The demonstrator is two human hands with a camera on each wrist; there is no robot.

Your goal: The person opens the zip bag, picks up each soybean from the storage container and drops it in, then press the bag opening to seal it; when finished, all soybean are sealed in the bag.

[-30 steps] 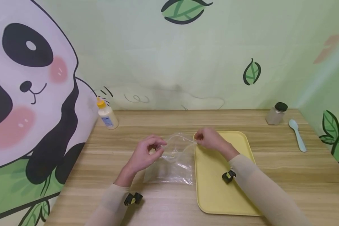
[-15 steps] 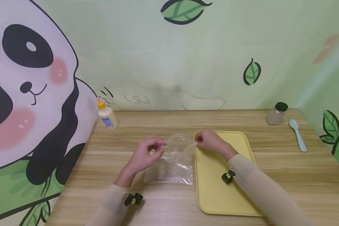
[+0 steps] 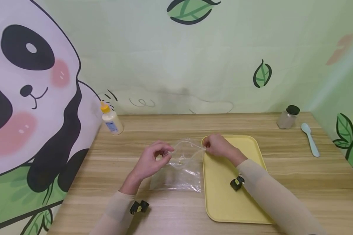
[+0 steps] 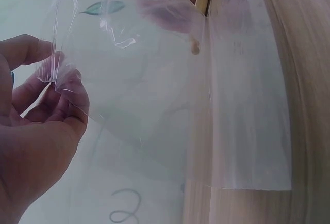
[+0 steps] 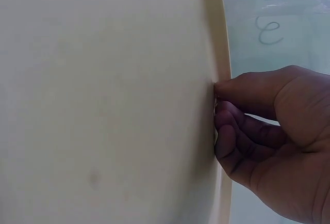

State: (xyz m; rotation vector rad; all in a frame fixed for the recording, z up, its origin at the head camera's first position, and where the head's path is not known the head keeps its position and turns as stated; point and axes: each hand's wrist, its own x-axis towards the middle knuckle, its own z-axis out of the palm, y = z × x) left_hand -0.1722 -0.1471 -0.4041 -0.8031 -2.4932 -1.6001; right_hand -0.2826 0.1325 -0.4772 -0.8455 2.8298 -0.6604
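Observation:
A clear plastic zip bag (image 3: 179,178) lies partly on the table, its mouth raised and parted into a loop between both hands. My left hand (image 3: 151,160) pinches the left end of the mouth between thumb and fingers. In the left wrist view, the film of the bag (image 4: 247,105) creases at those fingertips. My right hand (image 3: 220,146) pinches the mouth's right end, just over the left rim of a yellow tray (image 3: 232,199). From the right wrist view, the right hand (image 5: 278,136) has curled fingers close to the tray's rim, and little of the bag shows there.
A white bottle with a yellow cap (image 3: 113,122) stands at the back left. Toward the back right are a jar with a black lid (image 3: 287,118) and a light blue spoon (image 3: 310,140). A printed wall (image 3: 176,65) rises behind the table.

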